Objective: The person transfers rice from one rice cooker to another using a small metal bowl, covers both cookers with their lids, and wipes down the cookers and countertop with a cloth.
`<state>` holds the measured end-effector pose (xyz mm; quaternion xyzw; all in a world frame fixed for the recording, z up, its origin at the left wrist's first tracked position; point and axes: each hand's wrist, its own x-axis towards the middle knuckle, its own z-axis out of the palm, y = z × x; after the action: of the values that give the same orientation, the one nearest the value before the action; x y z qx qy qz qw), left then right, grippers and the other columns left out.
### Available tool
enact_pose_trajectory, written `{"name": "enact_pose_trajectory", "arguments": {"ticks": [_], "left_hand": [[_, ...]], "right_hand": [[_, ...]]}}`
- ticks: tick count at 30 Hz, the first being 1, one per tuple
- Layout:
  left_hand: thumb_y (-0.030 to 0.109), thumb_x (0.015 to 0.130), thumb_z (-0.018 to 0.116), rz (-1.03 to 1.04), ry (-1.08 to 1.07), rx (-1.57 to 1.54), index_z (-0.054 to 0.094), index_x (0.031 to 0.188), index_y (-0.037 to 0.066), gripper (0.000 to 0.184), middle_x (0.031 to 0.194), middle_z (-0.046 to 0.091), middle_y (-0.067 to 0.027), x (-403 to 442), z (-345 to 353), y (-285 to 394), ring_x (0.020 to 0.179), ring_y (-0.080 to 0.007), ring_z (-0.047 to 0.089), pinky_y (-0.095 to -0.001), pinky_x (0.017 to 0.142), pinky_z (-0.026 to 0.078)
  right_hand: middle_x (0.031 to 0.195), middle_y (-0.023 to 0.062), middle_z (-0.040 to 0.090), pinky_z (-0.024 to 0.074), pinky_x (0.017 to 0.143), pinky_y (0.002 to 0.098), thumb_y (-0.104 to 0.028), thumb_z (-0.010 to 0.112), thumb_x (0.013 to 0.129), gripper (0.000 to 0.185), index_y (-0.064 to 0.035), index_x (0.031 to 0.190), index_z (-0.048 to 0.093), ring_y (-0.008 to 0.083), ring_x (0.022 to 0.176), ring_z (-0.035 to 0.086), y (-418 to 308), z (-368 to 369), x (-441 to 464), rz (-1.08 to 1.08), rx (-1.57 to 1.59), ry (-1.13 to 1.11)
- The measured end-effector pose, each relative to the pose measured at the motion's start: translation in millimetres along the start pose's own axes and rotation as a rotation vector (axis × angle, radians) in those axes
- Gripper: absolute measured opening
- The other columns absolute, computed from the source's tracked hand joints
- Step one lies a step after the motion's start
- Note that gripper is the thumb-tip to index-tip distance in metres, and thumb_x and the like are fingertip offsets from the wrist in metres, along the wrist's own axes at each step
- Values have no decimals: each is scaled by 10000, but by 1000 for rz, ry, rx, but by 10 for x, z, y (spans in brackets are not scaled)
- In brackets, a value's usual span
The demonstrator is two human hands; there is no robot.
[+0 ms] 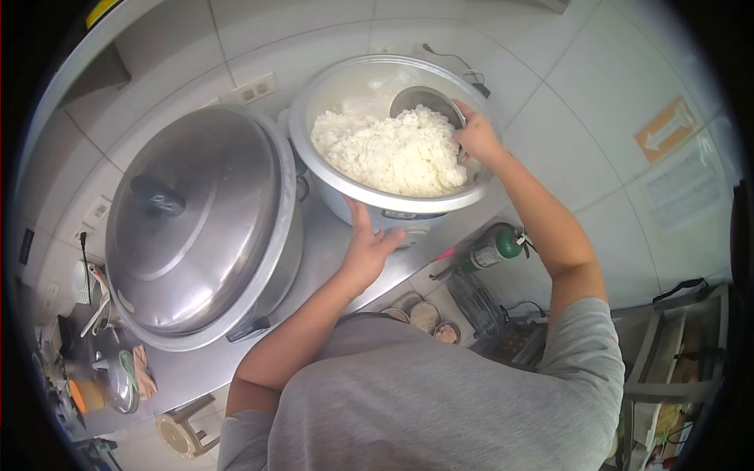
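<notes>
A large rice cooker (369, 194) holds a heap of cooked white rice (393, 153), with steam at its far side. My right hand (477, 135) reaches over the right rim, its fingers closed on the edge of a round metal bowl (416, 97). The bowl is tilted into the pot, and rice hides its lower part. Against the front outer wall of the cooker, below the rim, my left hand (369, 250) rests with thumb and fingers apart.
Left of the cooker stands a big pot under a domed metal lid (196, 228), on the same steel counter (314, 271). A green cylinder (495, 247) and several bowls (425, 315) are lower down. At right is a metal rack (671, 391); a stool (184, 430) stands at lower left.
</notes>
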<state>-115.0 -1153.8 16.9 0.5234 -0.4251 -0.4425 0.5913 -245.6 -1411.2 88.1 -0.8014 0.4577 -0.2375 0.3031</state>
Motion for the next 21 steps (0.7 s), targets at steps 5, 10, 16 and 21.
{"name": "enact_pose_trajectory", "arguments": {"ticks": [5,10,16,21], "left_hand": [[71,789,650,-43,-10,-27,-189,1444,94,1065,1511,-226,-140,25,-21,-76,1417,-259,-57,-446,1089,277],[62,732,690,-55,-12,-47,-235,1430,132,1160,1491,-288,-144,53,-1,-109,1415,-297,-71,-492,1078,244],[-10,707,668,-47,-32,106,-234,1429,113,1162,1502,-253,-150,45,-93,-120,1412,-262,-118,-460,1118,202],[-34,681,654,-103,-41,-51,-223,1432,98,1162,1491,-261,-183,16,-43,3,1414,-266,-129,-436,1127,185]], "right_hand": [[954,186,647,535,445,313,60,476,699,702,-126,1374,424,213,579,629,-184,-12,-79,-67,60,-133],[920,176,645,520,434,294,57,501,683,711,-119,1369,440,185,555,607,-293,-15,-107,-171,45,-236],[850,169,623,504,421,284,22,532,638,703,-31,1336,465,161,604,601,-223,-74,201,-17,67,-493],[858,168,622,495,400,267,22,518,637,625,27,1262,509,176,624,607,-138,196,486,127,85,-567]]}}
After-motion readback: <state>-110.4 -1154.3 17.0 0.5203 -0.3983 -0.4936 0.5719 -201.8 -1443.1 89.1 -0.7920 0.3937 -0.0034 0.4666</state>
